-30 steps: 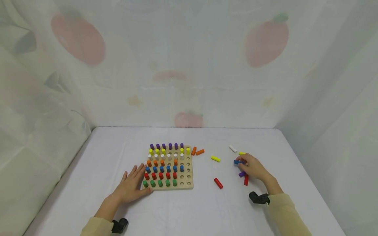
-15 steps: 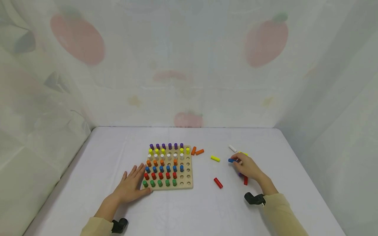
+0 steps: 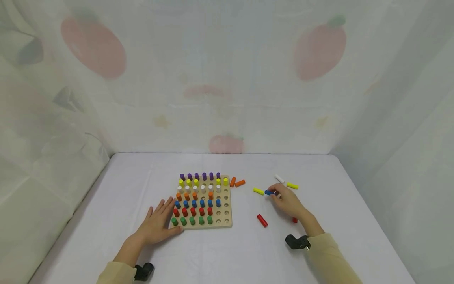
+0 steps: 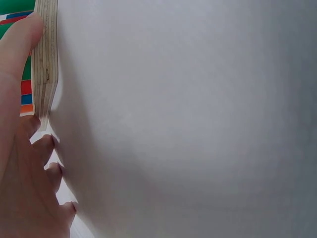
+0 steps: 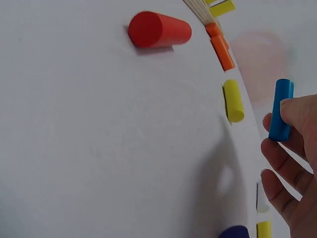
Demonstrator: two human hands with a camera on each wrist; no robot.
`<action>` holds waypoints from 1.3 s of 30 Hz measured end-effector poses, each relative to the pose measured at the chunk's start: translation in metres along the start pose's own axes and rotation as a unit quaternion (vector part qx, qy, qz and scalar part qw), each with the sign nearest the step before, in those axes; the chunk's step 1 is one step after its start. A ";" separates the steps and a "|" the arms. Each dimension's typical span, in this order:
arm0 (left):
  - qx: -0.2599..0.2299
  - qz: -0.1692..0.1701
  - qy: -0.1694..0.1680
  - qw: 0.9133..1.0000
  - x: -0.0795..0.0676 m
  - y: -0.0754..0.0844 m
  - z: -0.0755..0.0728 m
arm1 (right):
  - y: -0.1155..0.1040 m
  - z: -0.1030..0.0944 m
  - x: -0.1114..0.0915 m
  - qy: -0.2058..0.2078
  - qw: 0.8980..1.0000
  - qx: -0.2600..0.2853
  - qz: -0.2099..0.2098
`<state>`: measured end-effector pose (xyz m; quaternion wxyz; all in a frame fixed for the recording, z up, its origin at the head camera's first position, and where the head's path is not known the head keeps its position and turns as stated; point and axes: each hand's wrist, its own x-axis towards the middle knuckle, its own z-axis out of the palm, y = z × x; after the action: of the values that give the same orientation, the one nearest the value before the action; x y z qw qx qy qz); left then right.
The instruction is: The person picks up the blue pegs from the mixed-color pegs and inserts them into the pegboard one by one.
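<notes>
In the head view, a wooden pegboard (image 3: 229, 209) bears rows of colored pegs in purple, yellow, white, orange, blue, red and green. My left hand (image 3: 156, 227) rests against its left side with fingers stretched out, the thumb at the front left corner. The left wrist view shows that thumb on the board's layered edge (image 4: 45, 59). My right hand (image 3: 289, 201) pinches a loose blue peg (image 5: 281, 109) between thumb and fingers, raised over the table. Below it in the head view lies a yellow peg (image 3: 258, 191), close to the blue one's end.
Two orange pegs (image 3: 240, 183) lie by the board's right side. Further right are a white peg (image 3: 279, 178) and another yellow peg (image 3: 292, 185). A red peg (image 3: 262, 221) lies nearer; a second red one is partly behind my right wrist. A purple peg (image 5: 235, 232) shows in the right wrist view.
My right hand has moved left with the blue peg, away from the right-hand pegs and toward the board. The right-hand yellow peg has come into full view. My left hand has stayed put.
</notes>
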<state>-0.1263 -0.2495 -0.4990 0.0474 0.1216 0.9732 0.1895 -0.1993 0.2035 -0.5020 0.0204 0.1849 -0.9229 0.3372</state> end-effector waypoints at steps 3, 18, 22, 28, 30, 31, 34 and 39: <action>-0.002 -0.001 0.000 1.000 0.000 0.001 -0.001 | -0.003 0.003 0.002 0.004 1.000 -0.008 -0.020; -0.001 -0.001 -0.005 1.000 0.000 -0.001 0.001 | -0.023 0.019 0.013 -0.002 0.998 0.026 -0.057; -0.002 -0.004 -0.007 1.000 0.000 -0.002 0.001 | -0.030 0.023 0.015 -0.010 0.998 0.043 -0.053; -0.001 0.002 0.002 1.000 0.000 0.000 0.001 | -0.040 0.031 0.018 -0.027 0.997 0.059 -0.033; 0.000 0.005 0.007 1.000 0.000 0.000 0.001 | -0.043 0.032 0.018 -0.030 0.997 0.064 -0.029; 0.001 0.005 0.007 1.000 0.000 -0.001 0.001 | -0.044 0.033 0.019 -0.031 0.997 0.067 -0.026; 0.004 0.004 0.006 1.000 0.000 -0.001 0.001 | -0.047 0.036 0.020 -0.038 0.996 0.074 -0.015; 0.007 0.004 0.005 1.000 0.000 -0.002 0.002 | -0.051 0.040 0.021 -0.046 0.995 0.085 -0.006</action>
<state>-0.1267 -0.2505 -0.5019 0.0408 0.1251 0.9741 0.1838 -0.1975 0.1354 -0.4986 -0.0361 0.2067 -0.8897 0.4055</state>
